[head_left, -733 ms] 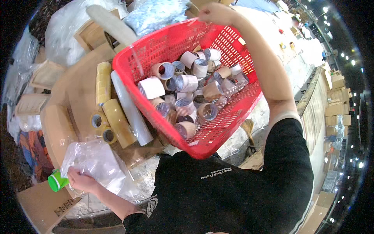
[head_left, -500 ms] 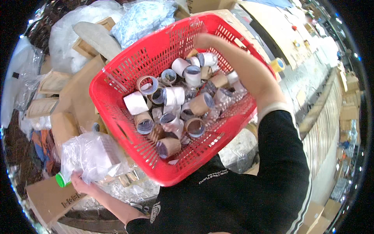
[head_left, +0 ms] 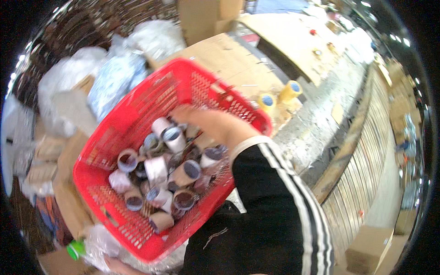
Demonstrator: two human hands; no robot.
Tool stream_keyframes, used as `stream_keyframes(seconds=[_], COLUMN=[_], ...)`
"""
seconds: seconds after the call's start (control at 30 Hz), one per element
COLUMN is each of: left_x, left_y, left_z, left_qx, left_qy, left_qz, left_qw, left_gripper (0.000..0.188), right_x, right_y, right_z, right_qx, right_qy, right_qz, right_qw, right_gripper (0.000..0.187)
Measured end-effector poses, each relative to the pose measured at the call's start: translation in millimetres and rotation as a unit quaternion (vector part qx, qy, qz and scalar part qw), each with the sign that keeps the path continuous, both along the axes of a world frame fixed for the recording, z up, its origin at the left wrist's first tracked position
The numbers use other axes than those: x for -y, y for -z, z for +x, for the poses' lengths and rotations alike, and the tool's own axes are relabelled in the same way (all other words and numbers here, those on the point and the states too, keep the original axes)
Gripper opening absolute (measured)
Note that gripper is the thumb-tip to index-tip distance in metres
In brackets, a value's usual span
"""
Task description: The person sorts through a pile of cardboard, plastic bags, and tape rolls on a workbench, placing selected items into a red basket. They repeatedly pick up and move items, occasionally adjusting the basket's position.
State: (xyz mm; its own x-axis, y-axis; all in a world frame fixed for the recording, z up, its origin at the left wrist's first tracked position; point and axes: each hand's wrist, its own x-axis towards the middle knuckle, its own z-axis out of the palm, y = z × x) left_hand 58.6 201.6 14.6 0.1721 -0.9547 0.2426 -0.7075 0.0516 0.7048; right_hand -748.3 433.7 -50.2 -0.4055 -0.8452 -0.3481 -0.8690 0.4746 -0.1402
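Note:
A big red plastic basket (head_left: 97,176) with slotted walls stands tilted in front of me, partly filled with tape rolls and cardboard cores (head_left: 156,170), some white, some brown. My right forearm reaches over its right side, and my right hand (head_left: 183,114) is inside by the far wall and the upper rolls. Blur and the wall's shade hide its fingers, so its grip does not show. At the lower left, my left hand (head_left: 114,265) touches crumpled clear plastic (head_left: 98,245); its fingers are smeared. A bright green roll (head_left: 76,250) lies at the plastic's left end.
Yellow tape rolls (head_left: 289,93) stand on a cardboard-topped surface (head_left: 220,57) behind the basket. Blue plastic film (head_left: 117,82) and white plastic bags (head_left: 68,73) are heaped at the far left. Wooden slats (head_left: 355,192) run along the right, with cardboard boxes (head_left: 371,250) below.
The view has swung right, so the basket appears lower and further left. My right hand has moved down from near the far rim towards the rolls. My left hand has shifted slightly right along the plastic.

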Motion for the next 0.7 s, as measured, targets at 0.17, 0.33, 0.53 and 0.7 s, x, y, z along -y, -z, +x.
stream_keyframes(seconds=[0.17,0.33,0.53,0.7], left_x=[-1,-5,3,-13], left_y=[6,-1,-11,-17], left_z=[-37,-48,-21,-31], left_qx=[0.069,0.028,0.07,-0.075], left_qy=[-0.077,-0.077,-0.073,-0.041], left_qz=[0.024,0.043,0.122,0.075], left_qw=[0.994,0.996,0.987,0.994], left_gripper=[0.053,0.053,0.058,0.052], right_x=[-6,-7,-13,-22], right_y=[33,64,38,-20], right_z=[15,9,4,-6], right_qx=[-0.18,-0.382,-0.151,-0.03], right_qy=[0.037,0.019,0.052,0.006], right_qz=[-0.092,-0.138,-0.148,0.04], right_qw=[0.979,0.913,0.976,0.999], right_gripper=[0.034,0.034,0.031,0.036])
